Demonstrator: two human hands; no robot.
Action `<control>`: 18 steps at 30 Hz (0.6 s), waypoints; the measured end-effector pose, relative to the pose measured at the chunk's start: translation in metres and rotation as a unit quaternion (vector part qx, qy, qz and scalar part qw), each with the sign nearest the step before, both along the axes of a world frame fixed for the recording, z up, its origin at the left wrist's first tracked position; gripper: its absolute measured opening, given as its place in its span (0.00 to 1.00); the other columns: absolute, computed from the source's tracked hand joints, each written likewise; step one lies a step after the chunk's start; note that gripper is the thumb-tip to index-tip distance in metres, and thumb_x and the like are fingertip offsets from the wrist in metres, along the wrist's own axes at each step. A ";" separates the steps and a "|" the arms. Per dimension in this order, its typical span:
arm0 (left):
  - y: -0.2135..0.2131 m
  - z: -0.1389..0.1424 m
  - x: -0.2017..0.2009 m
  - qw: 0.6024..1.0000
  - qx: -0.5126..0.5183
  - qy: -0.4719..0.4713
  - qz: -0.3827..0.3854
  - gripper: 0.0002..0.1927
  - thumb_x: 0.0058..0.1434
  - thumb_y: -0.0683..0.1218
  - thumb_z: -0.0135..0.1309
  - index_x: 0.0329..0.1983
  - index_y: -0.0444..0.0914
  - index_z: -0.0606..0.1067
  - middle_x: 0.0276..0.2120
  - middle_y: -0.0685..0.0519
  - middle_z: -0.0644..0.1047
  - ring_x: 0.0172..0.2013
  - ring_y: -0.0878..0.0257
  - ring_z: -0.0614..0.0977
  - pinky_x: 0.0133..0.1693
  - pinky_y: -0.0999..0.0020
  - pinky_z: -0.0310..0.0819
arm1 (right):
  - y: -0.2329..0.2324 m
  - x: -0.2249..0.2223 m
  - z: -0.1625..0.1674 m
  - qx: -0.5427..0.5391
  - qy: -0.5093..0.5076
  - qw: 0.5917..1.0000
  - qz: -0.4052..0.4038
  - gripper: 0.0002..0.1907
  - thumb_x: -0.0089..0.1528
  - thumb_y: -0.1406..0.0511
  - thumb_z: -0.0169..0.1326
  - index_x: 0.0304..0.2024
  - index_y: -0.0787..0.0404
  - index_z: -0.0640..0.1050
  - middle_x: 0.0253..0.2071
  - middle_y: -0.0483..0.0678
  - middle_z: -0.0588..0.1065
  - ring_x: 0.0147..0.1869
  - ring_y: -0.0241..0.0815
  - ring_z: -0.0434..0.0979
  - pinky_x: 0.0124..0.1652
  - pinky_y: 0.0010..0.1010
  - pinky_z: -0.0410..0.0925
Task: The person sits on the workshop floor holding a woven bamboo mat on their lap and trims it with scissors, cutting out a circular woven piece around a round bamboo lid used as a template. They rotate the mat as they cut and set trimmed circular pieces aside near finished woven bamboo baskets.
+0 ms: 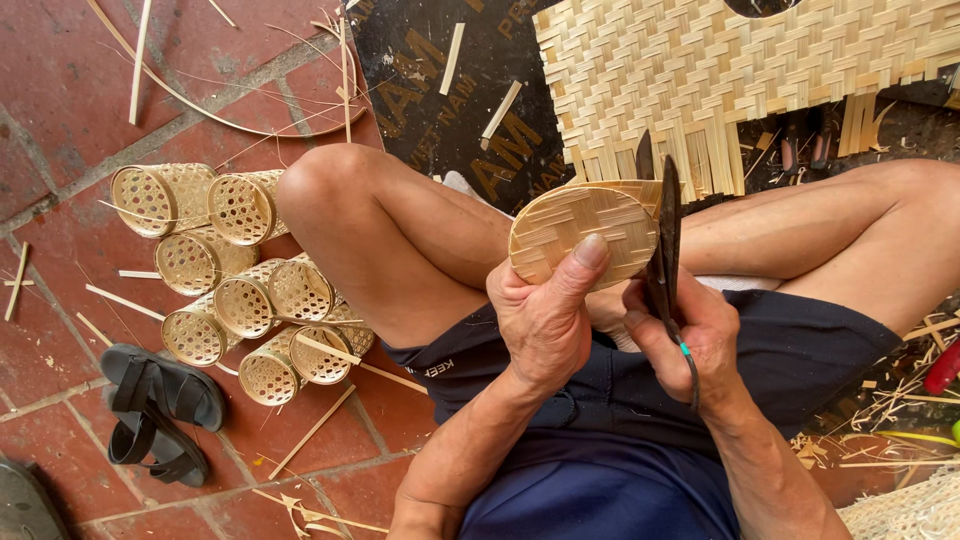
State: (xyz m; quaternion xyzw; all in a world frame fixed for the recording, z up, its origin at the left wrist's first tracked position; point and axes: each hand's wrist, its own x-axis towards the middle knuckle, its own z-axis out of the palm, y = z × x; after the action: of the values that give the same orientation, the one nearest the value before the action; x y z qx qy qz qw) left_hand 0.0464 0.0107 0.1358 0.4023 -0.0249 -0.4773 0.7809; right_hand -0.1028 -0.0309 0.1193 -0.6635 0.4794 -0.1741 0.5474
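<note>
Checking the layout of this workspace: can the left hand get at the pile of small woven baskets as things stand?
Probably not at once: the left hand grips the oval woven piece, and the raised knee lies between it and the baskets on the floor.

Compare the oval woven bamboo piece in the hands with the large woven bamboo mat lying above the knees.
The oval woven bamboo piece is small with a trimmed, rounded edge; the large woven bamboo mat is far bigger, with loose strip ends hanging off its lower edge. The oval is held up by the left hand, dark shears in the right hand at its edge; the mat lies flat. Both share pale bamboo weave.
</note>
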 end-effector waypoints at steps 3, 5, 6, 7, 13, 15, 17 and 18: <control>0.002 0.001 0.000 1.000 0.005 -0.011 -0.001 0.11 0.69 0.38 0.62 0.53 0.30 0.79 0.46 0.50 0.82 0.46 0.66 0.81 0.52 0.69 0.76 | -0.002 -0.003 0.003 -0.043 -0.052 0.998 0.021 0.16 0.57 0.71 0.57 0.48 0.66 0.75 0.32 0.43 0.75 0.34 0.33 0.73 0.38 0.25 0.69; 0.002 0.000 -0.002 1.000 0.009 -0.025 0.002 0.11 0.69 0.38 0.62 0.53 0.30 0.79 0.46 0.51 0.82 0.46 0.67 0.81 0.52 0.69 0.76 | -0.001 -0.003 0.004 -0.033 -0.064 0.997 0.019 0.16 0.56 0.70 0.57 0.47 0.65 0.75 0.32 0.44 0.75 0.34 0.33 0.73 0.37 0.25 0.69; 0.002 0.000 -0.004 1.000 0.004 -0.017 0.000 0.11 0.69 0.38 0.62 0.53 0.30 0.79 0.46 0.50 0.82 0.46 0.66 0.81 0.52 0.69 0.76 | 0.001 -0.004 0.004 -0.026 -0.069 0.997 0.016 0.15 0.56 0.70 0.57 0.47 0.65 0.75 0.33 0.44 0.75 0.34 0.33 0.73 0.37 0.25 0.68; 0.002 0.001 -0.006 1.000 0.001 -0.008 -0.002 0.11 0.69 0.38 0.62 0.53 0.30 0.79 0.46 0.50 0.82 0.46 0.66 0.81 0.52 0.69 0.76 | 0.003 -0.005 0.004 -0.016 -0.057 0.998 0.010 0.14 0.56 0.70 0.57 0.45 0.64 0.76 0.32 0.43 0.75 0.33 0.33 0.73 0.37 0.25 0.69; 0.001 0.002 -0.010 1.000 -0.027 0.014 0.008 0.11 0.70 0.38 0.61 0.53 0.30 0.79 0.47 0.50 0.82 0.47 0.66 0.81 0.53 0.69 0.76 | 0.005 -0.007 0.005 -0.001 -0.060 0.998 -0.002 0.11 0.56 0.69 0.57 0.42 0.63 0.76 0.31 0.43 0.75 0.32 0.33 0.73 0.35 0.26 0.69; 0.001 0.003 -0.010 1.000 -0.028 0.008 0.009 0.10 0.70 0.38 0.61 0.53 0.30 0.79 0.47 0.50 0.82 0.47 0.66 0.81 0.53 0.68 0.76 | 0.001 -0.008 0.008 -0.010 -0.026 1.000 0.003 0.12 0.55 0.68 0.57 0.41 0.64 0.75 0.29 0.43 0.74 0.30 0.34 0.72 0.33 0.26 0.68; 0.002 0.003 -0.011 1.000 -0.025 -0.002 0.008 0.10 0.70 0.38 0.61 0.53 0.30 0.79 0.47 0.50 0.82 0.46 0.65 0.81 0.53 0.68 0.76 | -0.001 -0.008 0.010 -0.033 -0.045 0.998 0.020 0.12 0.55 0.69 0.57 0.42 0.64 0.76 0.29 0.43 0.74 0.31 0.34 0.73 0.35 0.27 0.68; 0.002 0.004 -0.011 1.000 -0.024 0.003 0.007 0.10 0.70 0.38 0.61 0.53 0.30 0.79 0.47 0.50 0.82 0.47 0.65 0.81 0.53 0.68 0.76 | -0.001 -0.009 0.011 -0.043 -0.053 0.997 0.029 0.12 0.56 0.69 0.57 0.42 0.64 0.76 0.29 0.43 0.74 0.32 0.34 0.73 0.36 0.27 0.68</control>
State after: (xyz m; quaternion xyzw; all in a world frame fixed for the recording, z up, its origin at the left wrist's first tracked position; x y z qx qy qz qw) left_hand 0.0351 0.0127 0.1396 0.3821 -0.0316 -0.4719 0.7939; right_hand -0.1113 -0.0318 0.1305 -0.6897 0.4223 -0.2140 0.5479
